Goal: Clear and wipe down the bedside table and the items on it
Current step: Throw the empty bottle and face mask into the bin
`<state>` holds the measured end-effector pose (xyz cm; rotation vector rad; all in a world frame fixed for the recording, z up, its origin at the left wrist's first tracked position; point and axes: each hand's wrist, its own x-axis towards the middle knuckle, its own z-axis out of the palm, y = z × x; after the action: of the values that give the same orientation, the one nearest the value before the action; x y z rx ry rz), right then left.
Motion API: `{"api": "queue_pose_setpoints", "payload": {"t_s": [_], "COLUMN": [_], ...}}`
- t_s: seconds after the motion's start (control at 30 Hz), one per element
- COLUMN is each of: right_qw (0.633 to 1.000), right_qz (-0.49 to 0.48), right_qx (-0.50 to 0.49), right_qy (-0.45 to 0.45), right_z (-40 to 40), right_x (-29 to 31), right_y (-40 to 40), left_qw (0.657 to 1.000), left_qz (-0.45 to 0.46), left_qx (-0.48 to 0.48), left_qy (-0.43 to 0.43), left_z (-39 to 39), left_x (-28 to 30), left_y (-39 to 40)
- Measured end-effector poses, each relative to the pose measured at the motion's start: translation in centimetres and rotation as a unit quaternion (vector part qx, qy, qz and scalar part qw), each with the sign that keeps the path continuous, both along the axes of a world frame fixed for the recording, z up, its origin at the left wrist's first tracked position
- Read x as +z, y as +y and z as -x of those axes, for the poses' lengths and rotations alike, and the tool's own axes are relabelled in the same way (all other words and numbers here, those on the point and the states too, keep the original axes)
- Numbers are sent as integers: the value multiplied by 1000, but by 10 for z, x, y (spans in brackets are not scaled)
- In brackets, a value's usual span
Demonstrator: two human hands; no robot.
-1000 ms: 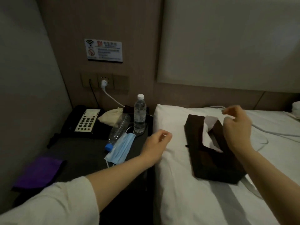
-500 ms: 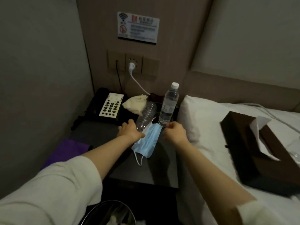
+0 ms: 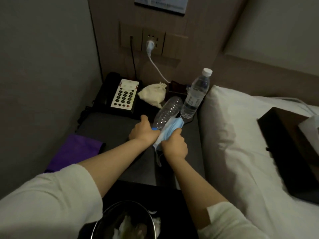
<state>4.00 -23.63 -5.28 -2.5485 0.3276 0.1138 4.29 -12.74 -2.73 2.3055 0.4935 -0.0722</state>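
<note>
A: The face mask (image 3: 170, 131), bunched and blue at the centre of the frame, is being gathered off the desk (image 3: 112, 128); the right hand (image 3: 174, 146) is curling round its lower end, straps dangling below.

B: And the left hand (image 3: 144, 132)?

A: It is gripping the neck of the empty bottle (image 3: 168, 112), which is lying on its side and touching the mask.

B: So both are probably heading for the bin (image 3: 124, 221) at the bottom centre.

A: That's my guess. I'd be lifting them straight up, since the full bottle (image 3: 196, 94) is standing just beside them at upper right and could be tipping over.

B: And tucking the straps in so they aren't snagging.
</note>
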Motion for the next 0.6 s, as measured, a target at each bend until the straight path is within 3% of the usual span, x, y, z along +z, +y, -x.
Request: {"api": "queue_pose_setpoints", "payload": {"t_s": [0.2,0.37,0.6], "right_qw": [996,996,994], "right_qz": [-90,-88,-104], "right_qx": [-8,15,11], "right_qy": [-4,-17,-14], "right_z": [12,32,36], "right_x": [25,56,78], "right_y": [-22,-52,-74], "left_qw": [994,983,977], "left_qz": [47,-24,-48], "left_qx": [60,60,54], "left_qy": [-83,-169,-201], "left_z": [38,77,110], "left_x": [24,50,76], "left_y": [28,52,55]}}
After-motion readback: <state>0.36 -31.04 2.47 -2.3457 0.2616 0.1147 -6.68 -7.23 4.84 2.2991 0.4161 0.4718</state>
